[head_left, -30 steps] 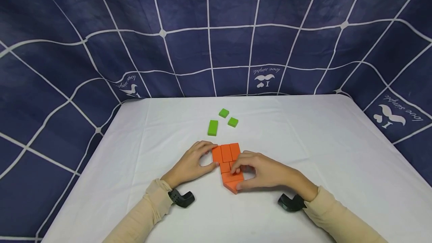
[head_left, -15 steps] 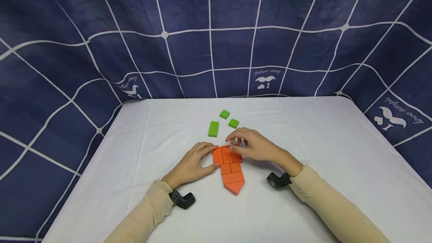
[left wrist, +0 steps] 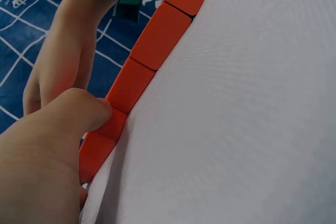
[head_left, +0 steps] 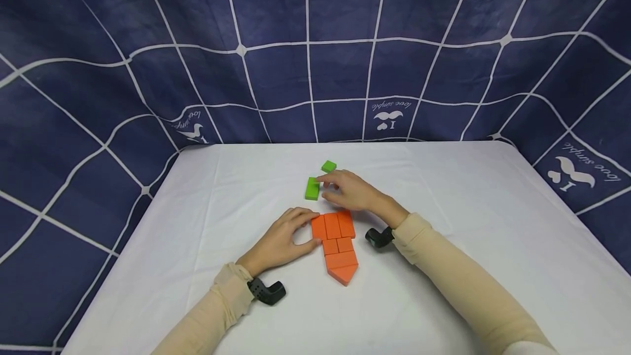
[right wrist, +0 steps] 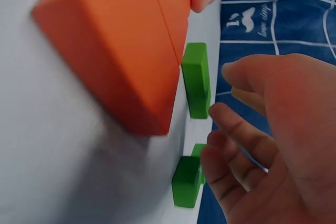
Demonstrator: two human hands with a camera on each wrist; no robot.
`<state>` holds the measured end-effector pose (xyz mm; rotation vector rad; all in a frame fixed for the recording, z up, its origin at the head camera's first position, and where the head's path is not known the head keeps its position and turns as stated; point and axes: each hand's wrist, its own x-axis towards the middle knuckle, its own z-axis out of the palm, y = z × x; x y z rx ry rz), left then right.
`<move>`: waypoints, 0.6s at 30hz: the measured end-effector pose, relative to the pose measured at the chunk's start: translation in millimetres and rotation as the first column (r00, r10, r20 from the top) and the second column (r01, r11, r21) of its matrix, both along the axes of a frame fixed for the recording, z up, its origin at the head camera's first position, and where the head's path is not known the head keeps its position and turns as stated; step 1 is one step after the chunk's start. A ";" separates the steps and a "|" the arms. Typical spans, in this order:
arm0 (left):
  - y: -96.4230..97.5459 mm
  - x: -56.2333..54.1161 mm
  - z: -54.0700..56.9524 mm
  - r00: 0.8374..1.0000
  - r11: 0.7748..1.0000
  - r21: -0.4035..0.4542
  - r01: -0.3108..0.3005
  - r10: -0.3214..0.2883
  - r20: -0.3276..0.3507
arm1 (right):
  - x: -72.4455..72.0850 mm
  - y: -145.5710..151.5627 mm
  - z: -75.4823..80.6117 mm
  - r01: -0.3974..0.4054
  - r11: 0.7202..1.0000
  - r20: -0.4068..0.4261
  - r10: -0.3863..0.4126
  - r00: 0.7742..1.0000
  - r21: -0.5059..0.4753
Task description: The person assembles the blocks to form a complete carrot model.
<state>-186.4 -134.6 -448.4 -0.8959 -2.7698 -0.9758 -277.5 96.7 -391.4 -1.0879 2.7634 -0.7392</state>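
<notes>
Several orange blocks (head_left: 342, 259) lie edge to edge on the white table, with a row across the far end and a pointed near end. My left hand (head_left: 281, 237) holds the leftmost orange block (head_left: 318, 228) of that far row, fingers at its far corner and thumb at its near corner. My right hand (head_left: 347, 189) hovers past the far row with fingers loosely bent and holding nothing. Its index finger overlaps the long green block (head_left: 311, 190) in the head view. A small green block (right wrist: 186, 182) shows in the right wrist view but is hidden by that hand in the head view.
Another small green block (head_left: 328, 166) lies farther back, beyond the right hand. A white cloth covers the table (head_left: 236, 190). Dark blue curtains (head_left: 276, 75) with white grid lines rise behind and at the sides. Each wrist wears a black camera mount (head_left: 267, 292).
My right hand has left the pointed near end of the orange blocks, passed over the far row and reached the green blocks. The left hand stays in place.
</notes>
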 end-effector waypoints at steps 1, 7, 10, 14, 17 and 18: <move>0.1 -0.1 0.1 1.000 1.000 0.000 0.001 -0.001 -0.003 | -1.0 -2.9 1.0 -0.007 1.000 0.000 0.007 1.000 0.018; 1.3 0.4 2.7 1.000 1.000 0.003 0.014 -0.014 0.003 | -3.4 -14.6 0.4 -0.001 0.995 0.006 0.000 1.000 0.100; 1.2 0.7 2.8 1.000 1.000 0.002 0.014 -0.014 0.001 | -4.4 -17.9 -0.8 0.022 0.994 -0.017 -0.020 1.000 0.106; 0.5 1.2 2.4 1.000 1.000 0.000 0.009 -0.009 0.005 | -3.8 -20.8 0.2 0.071 0.991 -0.041 -0.067 0.997 0.116; -0.2 1.9 1.9 1.000 1.000 0.000 0.004 -0.004 0.015 | -2.4 -21.7 -0.5 0.107 0.987 -0.047 -0.102 0.994 0.124; -0.4 2.1 1.5 1.000 1.000 -0.001 0.002 -0.001 0.017 | -1.9 -21.8 -0.9 0.119 0.985 -0.049 -0.114 0.992 0.126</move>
